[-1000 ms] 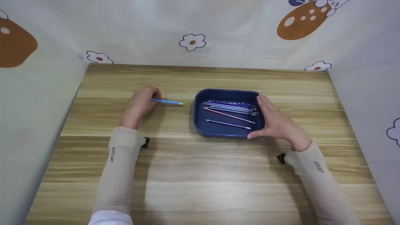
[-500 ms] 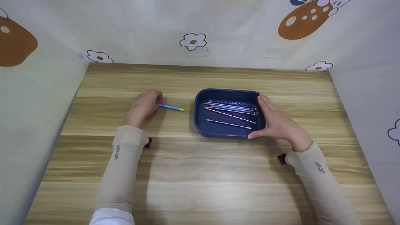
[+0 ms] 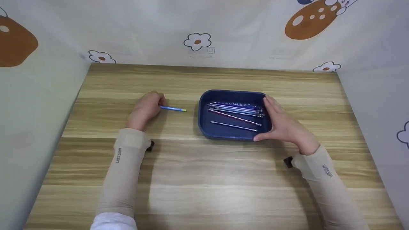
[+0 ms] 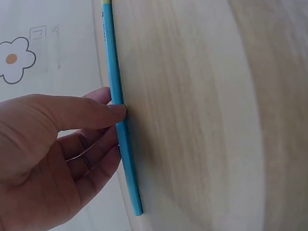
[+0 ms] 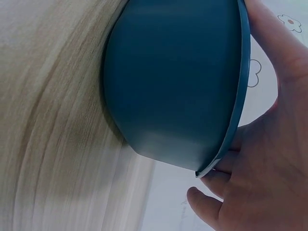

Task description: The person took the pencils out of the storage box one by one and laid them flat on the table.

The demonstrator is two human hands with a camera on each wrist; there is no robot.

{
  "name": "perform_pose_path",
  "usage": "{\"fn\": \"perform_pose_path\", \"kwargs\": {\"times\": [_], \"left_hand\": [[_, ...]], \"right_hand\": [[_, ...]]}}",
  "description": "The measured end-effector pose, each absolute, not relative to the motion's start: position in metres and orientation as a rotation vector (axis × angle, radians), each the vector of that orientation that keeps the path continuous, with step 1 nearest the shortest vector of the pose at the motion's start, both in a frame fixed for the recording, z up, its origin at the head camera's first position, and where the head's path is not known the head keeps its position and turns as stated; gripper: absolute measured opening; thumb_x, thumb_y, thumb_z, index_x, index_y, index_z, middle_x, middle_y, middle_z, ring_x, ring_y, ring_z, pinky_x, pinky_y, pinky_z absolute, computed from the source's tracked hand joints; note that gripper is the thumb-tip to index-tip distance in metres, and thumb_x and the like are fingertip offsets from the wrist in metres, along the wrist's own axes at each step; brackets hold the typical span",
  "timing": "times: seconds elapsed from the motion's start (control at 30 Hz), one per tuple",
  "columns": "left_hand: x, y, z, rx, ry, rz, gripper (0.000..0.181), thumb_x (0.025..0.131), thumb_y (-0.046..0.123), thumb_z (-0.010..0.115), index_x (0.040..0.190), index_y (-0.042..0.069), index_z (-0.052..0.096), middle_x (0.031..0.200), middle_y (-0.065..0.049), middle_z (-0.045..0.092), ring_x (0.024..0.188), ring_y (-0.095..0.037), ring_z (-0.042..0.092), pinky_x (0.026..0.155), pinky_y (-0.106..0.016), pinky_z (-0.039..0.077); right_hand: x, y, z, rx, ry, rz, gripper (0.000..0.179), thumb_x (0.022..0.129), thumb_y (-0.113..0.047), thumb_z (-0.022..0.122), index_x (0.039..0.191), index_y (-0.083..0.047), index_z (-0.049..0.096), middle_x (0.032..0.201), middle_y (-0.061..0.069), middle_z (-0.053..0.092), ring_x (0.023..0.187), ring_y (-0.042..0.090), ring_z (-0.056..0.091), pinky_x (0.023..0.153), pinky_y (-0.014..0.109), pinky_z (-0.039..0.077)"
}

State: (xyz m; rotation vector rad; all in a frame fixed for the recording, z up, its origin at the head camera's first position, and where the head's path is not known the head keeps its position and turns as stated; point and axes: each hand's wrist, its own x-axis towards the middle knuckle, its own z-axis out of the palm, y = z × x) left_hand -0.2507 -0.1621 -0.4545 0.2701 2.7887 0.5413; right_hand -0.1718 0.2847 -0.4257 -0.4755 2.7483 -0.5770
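Observation:
My left hand (image 3: pixel 145 108) pinches a slim blue pencil (image 3: pixel 173 109) with a yellow-green end, left of a dark blue box. In the left wrist view the thumb presses the blue pencil (image 4: pixel 114 72) against the fingers, and its plain lower end sticks out below them. The open-topped box (image 3: pixel 230 134) stands on the table. Several shiny slim pencils (image 3: pixel 235 118) lie inside it, roughly side by side. At the box's right end my right hand (image 3: pixel 284 126) grips it, thumb at the near corner and fingers at the far one. The right wrist view shows the box's outer wall (image 5: pixel 173 82).
The wood-grain table (image 3: pixel 204 179) runs back to a pale curtain (image 3: pixel 153 28) printed with flowers and orange shapes. Curtain also hangs along the left and right sides. Small black devices (image 3: pixel 288 162) are strapped at the wrists over beige sleeves.
My left hand has shifted slightly right and nearer with the blue pencil, whose slant has altered a little. The right hand and the box keep their places.

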Motion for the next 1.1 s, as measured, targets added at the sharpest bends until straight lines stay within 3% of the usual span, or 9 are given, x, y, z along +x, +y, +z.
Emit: {"fn": "perform_pose_path", "kwargs": {"times": [0.63,1.1], "left_hand": [[-0.2548,-0.1644,-0.4568,0.311,2.717,0.873,0.017,0.089,0.004,0.062,0.106,-0.002,0.06,0.106,-0.017,0.061,0.099,-0.029,0.056,0.09,-0.042,0.046],[-0.2491,-0.1564,-0.4547,0.43,2.594,1.254,0.026,0.088,0.004,0.065,0.111,-0.003,0.059,0.114,-0.019,0.062,0.111,-0.032,0.057,0.103,-0.045,0.045]], "right_hand": [[-0.1719,0.2842,-0.4249,-0.503,2.762,-0.565,0.14,0.062,-0.067,0.083,0.159,0.0,0.006,0.168,0.019,0.002,0.155,0.037,0.005,0.123,0.057,0.017],[-0.1721,0.2847,-0.4244,-0.497,2.754,-0.572,0.142,0.061,-0.068,0.083,0.159,-0.001,0.005,0.168,0.019,0.001,0.155,0.037,0.005,0.123,0.057,0.017]]}}
